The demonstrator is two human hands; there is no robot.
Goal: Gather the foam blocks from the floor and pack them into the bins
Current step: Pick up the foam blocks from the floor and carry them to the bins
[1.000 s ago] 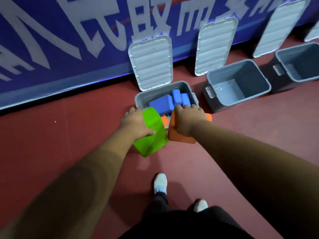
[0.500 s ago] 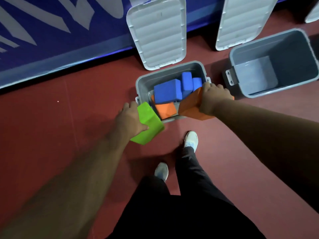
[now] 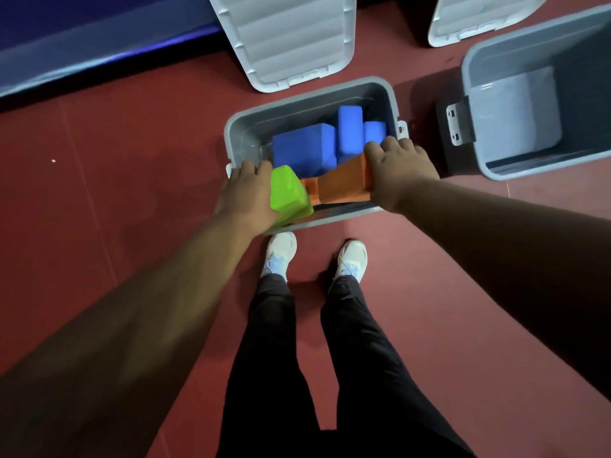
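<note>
Green rectangular foam block (image 3: 289,195) sits in the curled fingers (image 3: 248,169) of our left hand (image 3: 246,193), orange foam block (image 3: 345,183) gripped by our right hand (image 3: 400,170), both at the near rim of the grey plastic bin (image 3: 310,99). Blue foam blocks (image 3: 304,150) crowd inside, so ours may jam or spill over.

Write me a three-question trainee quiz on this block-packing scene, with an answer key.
1. True or false: the left hand grips the green block.
2. How many blue blocks show inside the near bin? A one, B three, C six.
3. Which block does the right hand hold?
Key: 1 true; 2 B; 3 the orange block.
</note>
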